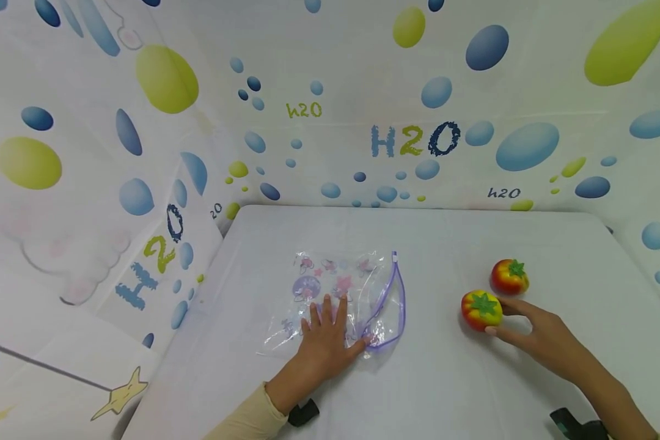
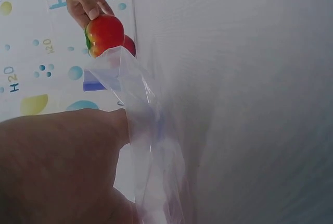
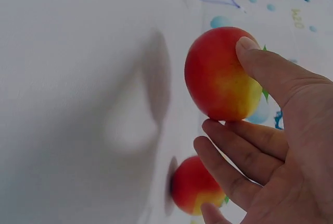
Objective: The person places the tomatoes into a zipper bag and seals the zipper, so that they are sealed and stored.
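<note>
A clear zip bag [image 1: 307, 287] with purple and pink prints lies on the white table, its purple-edged mouth gaping to the right. My left hand [image 1: 326, 349] rests on the bag with fingers spread, the thumb by the mouth. In the left wrist view the bag's plastic [image 2: 151, 146] stands up beside that hand. My right hand [image 1: 547, 342] pinches a red and yellow toy tomato [image 1: 481, 310] with a green leafy top between thumb and fingers. Seen from the right wrist, this tomato [image 3: 221, 73] is off the table, its shadow apart from it. A second toy tomato [image 1: 509, 277] sits just behind.
The white table [image 1: 440, 385] has its back edge against a wall sheet [image 1: 352, 159] printed with blue and green spots and "H2O". A similar sheet hangs along the left side. Dark wrist straps [image 1: 304, 413] show near both forearms.
</note>
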`<state>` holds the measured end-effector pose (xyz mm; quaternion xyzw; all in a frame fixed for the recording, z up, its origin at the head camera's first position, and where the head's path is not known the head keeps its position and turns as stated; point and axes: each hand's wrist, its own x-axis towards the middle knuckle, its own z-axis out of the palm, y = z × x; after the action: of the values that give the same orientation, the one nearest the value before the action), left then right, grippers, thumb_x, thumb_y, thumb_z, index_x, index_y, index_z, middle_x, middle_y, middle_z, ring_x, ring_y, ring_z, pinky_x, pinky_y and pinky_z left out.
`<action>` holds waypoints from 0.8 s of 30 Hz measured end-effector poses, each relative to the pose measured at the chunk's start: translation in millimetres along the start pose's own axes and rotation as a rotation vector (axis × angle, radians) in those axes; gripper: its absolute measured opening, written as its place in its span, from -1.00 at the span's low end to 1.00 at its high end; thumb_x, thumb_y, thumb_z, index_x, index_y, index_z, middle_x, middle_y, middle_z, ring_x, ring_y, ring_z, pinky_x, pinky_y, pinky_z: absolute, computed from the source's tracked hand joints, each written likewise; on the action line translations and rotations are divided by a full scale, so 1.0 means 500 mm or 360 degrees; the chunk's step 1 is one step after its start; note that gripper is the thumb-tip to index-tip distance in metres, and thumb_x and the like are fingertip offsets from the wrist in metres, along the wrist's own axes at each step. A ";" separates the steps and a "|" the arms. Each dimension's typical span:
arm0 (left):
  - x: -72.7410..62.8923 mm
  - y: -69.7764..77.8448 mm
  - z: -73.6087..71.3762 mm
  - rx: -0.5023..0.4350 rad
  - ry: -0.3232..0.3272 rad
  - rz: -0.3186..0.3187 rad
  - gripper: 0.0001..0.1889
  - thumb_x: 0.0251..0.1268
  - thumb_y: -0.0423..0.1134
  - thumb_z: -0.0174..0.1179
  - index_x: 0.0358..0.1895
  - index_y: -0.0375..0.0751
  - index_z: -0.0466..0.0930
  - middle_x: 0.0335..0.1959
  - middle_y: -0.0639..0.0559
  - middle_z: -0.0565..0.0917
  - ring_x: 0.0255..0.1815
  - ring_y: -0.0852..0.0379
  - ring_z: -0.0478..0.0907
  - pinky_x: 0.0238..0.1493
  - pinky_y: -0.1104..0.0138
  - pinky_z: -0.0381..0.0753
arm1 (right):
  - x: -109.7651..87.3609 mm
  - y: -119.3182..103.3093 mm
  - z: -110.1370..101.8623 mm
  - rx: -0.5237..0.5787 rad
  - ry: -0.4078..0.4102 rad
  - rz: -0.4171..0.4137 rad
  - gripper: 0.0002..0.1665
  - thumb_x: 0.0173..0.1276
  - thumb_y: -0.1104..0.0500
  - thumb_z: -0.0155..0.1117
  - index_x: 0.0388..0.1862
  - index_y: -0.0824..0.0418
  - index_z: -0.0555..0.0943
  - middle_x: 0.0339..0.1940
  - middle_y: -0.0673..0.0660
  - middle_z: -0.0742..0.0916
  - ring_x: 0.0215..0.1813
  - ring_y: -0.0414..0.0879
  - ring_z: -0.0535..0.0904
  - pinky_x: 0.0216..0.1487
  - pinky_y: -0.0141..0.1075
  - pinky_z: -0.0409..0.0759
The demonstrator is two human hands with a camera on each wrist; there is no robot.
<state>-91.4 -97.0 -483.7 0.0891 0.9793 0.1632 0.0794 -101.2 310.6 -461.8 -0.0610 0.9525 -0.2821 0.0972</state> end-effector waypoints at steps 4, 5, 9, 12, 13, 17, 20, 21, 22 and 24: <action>0.001 -0.001 0.000 0.0000 0.0008 0.0005 0.05 0.39 0.40 0.18 0.70 -0.23 0.06 0.65 -0.51 0.09 0.61 -0.66 0.03 0.43 -0.49 0.18 | 0.012 -0.018 0.011 0.0042 -0.0001 -0.0065 0.01 0.37 -0.30 0.46 0.50 0.36 0.44 0.29 0.41 0.69 0.35 0.45 0.53 0.19 0.45 0.51; 0.001 -0.001 0.000 -0.0005 0.0004 0.0005 0.05 0.39 0.40 0.18 0.70 -0.22 0.05 0.65 -0.51 0.09 0.61 -0.66 0.02 0.44 -0.49 0.17 | 0.016 -0.022 0.014 0.0049 0.0002 -0.0089 -0.01 0.37 -0.28 0.47 0.50 0.36 0.45 0.29 0.41 0.69 0.34 0.44 0.55 0.19 0.43 0.53; 0.001 -0.003 0.002 -0.0012 -0.0001 0.0003 0.06 0.40 0.40 0.17 0.71 -0.21 0.03 0.66 -0.51 0.08 0.61 -0.66 0.01 0.44 -0.49 0.16 | 0.029 -0.038 0.024 0.0078 0.0008 -0.0170 -0.07 0.37 -0.22 0.50 0.48 0.35 0.48 0.31 0.39 0.69 0.31 0.39 0.59 0.15 0.36 0.61; 0.002 -0.004 0.003 -0.0020 -0.0005 0.0000 0.06 0.39 0.40 0.18 0.71 -0.20 0.02 0.66 -0.51 0.06 0.61 -0.66 -0.01 0.45 -0.49 0.15 | 0.036 -0.052 0.032 0.0094 0.0013 -0.0203 -0.10 0.37 -0.21 0.49 0.47 0.32 0.50 0.31 0.35 0.70 0.30 0.34 0.61 0.17 0.33 0.62; 0.003 -0.004 0.004 -0.0024 -0.0003 0.0000 0.06 0.39 0.40 0.18 0.71 -0.20 0.02 0.66 -0.51 0.06 0.61 -0.66 -0.01 0.45 -0.49 0.15 | 0.039 -0.057 0.034 0.0097 0.0014 -0.0211 -0.10 0.37 -0.21 0.49 0.47 0.32 0.51 0.31 0.33 0.70 0.30 0.32 0.62 0.18 0.33 0.62; 0.004 -0.005 0.003 -0.0034 -0.0003 -0.0003 0.06 0.39 0.39 0.19 0.71 -0.20 0.03 0.66 -0.51 0.06 0.61 -0.67 -0.01 0.45 -0.49 0.14 | 0.050 -0.076 0.041 0.0099 0.0015 -0.0220 -0.10 0.36 -0.23 0.49 0.47 0.29 0.51 0.30 0.30 0.71 0.30 0.30 0.63 0.18 0.31 0.63; 0.003 -0.005 0.003 -0.0034 0.0004 -0.0003 0.06 0.38 0.39 0.20 0.71 -0.21 0.03 0.66 -0.51 0.07 0.61 -0.67 -0.01 0.44 -0.50 0.15 | 0.058 -0.086 0.045 0.0086 0.0029 -0.0230 -0.10 0.36 -0.24 0.49 0.47 0.28 0.52 0.27 0.29 0.73 0.29 0.28 0.63 0.18 0.31 0.63; 0.003 -0.005 0.004 -0.0030 0.0003 -0.0005 0.06 0.38 0.39 0.20 0.71 -0.20 0.03 0.66 -0.51 0.07 0.61 -0.67 -0.01 0.44 -0.50 0.15 | 0.061 -0.089 0.047 0.0085 0.0030 -0.0233 -0.11 0.36 -0.24 0.49 0.47 0.27 0.52 0.26 0.28 0.73 0.28 0.27 0.64 0.19 0.31 0.63; 0.003 -0.005 0.004 -0.0027 0.0003 -0.0006 0.07 0.38 0.39 0.20 0.71 -0.20 0.03 0.66 -0.51 0.07 0.61 -0.67 -0.01 0.44 -0.50 0.15 | 0.063 -0.091 0.048 0.0090 0.0031 -0.0237 -0.11 0.36 -0.23 0.50 0.46 0.27 0.52 0.25 0.28 0.73 0.27 0.26 0.64 0.19 0.31 0.62; 0.003 -0.004 0.004 -0.0018 0.0002 -0.0006 0.07 0.37 0.39 0.20 0.71 -0.20 0.03 0.66 -0.51 0.08 0.61 -0.67 0.00 0.44 -0.50 0.15 | 0.069 -0.097 0.050 0.0095 0.0025 -0.0239 -0.12 0.36 -0.24 0.49 0.46 0.26 0.53 0.24 0.27 0.74 0.27 0.25 0.64 0.19 0.29 0.63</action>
<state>-92.7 -98.1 -486.5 0.0866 0.9786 0.1687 0.0795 -126.1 251.2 -461.1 -0.1272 0.9371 -0.3174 0.0699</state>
